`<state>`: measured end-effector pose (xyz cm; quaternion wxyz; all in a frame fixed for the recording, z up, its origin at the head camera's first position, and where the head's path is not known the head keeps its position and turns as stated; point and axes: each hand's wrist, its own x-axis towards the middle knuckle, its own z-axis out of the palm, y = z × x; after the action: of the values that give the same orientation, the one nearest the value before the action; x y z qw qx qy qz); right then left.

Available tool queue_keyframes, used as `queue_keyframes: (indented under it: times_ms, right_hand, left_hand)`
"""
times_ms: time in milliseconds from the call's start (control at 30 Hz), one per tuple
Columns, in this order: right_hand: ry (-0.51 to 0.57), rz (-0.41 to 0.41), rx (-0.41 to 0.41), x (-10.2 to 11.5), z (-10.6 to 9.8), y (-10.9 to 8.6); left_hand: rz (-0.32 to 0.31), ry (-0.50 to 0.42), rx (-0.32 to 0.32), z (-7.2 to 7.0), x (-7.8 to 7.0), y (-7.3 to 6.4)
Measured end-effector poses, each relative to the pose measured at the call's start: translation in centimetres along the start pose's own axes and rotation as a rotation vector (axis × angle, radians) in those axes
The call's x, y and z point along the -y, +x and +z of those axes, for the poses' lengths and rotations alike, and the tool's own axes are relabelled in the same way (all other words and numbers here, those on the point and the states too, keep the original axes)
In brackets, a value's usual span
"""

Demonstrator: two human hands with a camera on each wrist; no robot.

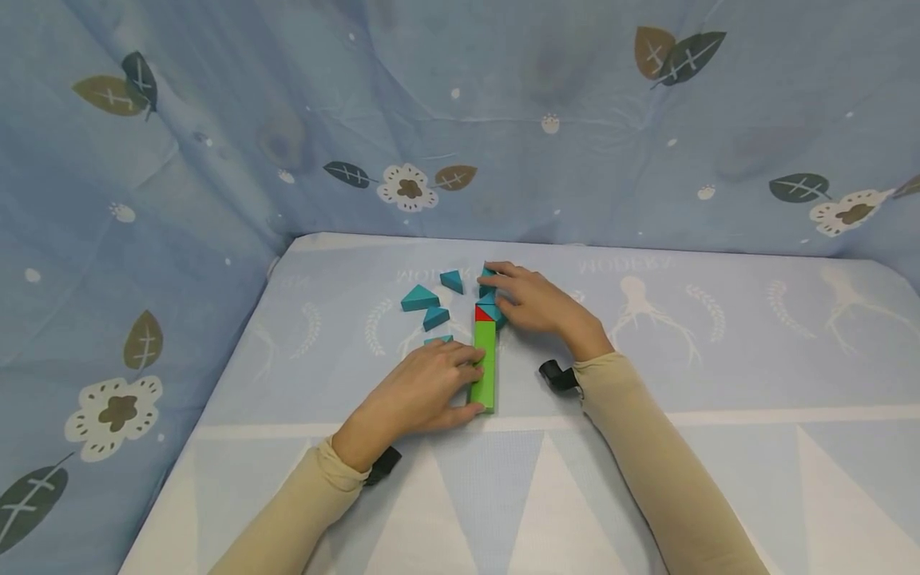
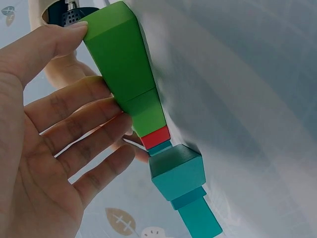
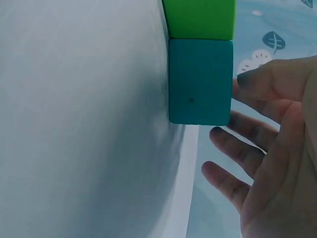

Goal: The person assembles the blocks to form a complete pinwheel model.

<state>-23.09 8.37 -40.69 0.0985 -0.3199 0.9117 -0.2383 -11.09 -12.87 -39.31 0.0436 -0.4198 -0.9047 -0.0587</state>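
Note:
A line of green blocks [image 1: 485, 367] lies on the table, with a red triangular block [image 1: 484, 314] at its far end. Teal blocks [image 1: 487, 299] continue beyond the red one. My left hand [image 1: 424, 387] touches the green blocks with loosely extended fingers. In the left wrist view, its thumb [image 2: 69, 37] meets one end of the green line. My right hand [image 1: 535, 299] is spread beside the far teal blocks, fingertips at them. In the right wrist view, its fingers are extended next to a teal block [image 3: 200, 82]; whether every fingertip touches is hidden.
Left of the line lie loose teal triangular blocks [image 1: 419, 298], one partly hidden behind my left hand. The table is covered by a patterned cloth [image 1: 719, 319]. Blue printed fabric [image 1: 503, 120] hangs behind and at the left. A black wrist device [image 1: 557, 375] sits under the right wrist.

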Motion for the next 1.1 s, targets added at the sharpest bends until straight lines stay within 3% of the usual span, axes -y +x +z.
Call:
queue_keyframes:
  times_ms: [1100]
  right_hand:
    - [-0.023, -0.017, 0.062, 0.81, -0.73, -0.47]
  left_hand:
    - [-0.005, 0.001, -0.01, -0.07, -0.23, -0.02]
